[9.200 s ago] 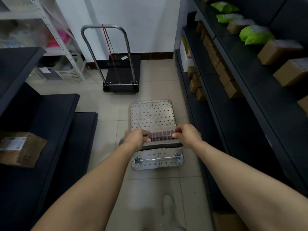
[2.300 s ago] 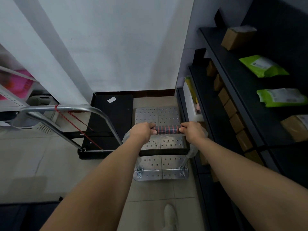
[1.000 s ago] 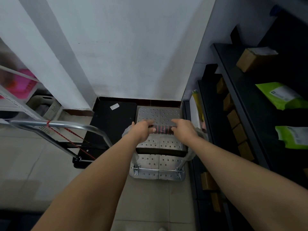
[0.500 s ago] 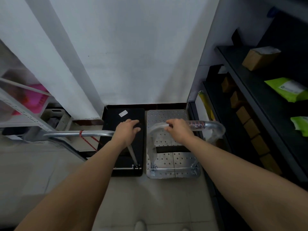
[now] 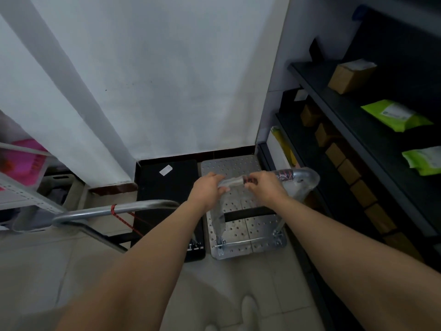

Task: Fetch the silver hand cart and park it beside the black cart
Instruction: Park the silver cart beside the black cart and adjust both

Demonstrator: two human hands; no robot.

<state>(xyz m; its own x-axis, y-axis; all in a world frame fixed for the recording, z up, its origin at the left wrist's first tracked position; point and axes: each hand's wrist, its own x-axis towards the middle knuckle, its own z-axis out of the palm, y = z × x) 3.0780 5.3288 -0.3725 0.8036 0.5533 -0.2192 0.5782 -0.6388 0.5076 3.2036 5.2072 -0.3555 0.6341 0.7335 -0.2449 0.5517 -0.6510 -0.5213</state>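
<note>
The silver hand cart [image 5: 241,225], a perforated metal platform, stands on the tiled floor with its far end at the wall. It is directly right of the black cart [image 5: 167,187], and their sides are almost touching. The silver cart's handle [image 5: 290,175] has red-and-black wrap and clear plastic. My left hand [image 5: 207,190] grips its left bend. My right hand [image 5: 265,187] is closed on the bar just right of it. The black cart's chrome handle [image 5: 114,209], tied with a red cord, reaches out to the left under my left forearm.
Dark shelving [image 5: 358,130] runs along the right, tight against the silver cart, holding cardboard boxes [image 5: 350,76] and green packets [image 5: 396,114]. A white wall [image 5: 167,80] closes the front. A white rack [image 5: 21,194] with pink items stands at left.
The silver cart has been pushed up to the wall beside the black cart. Half a second ago my left hand was off the silver handle, over the black cart; now it grips the handle's left bend.
</note>
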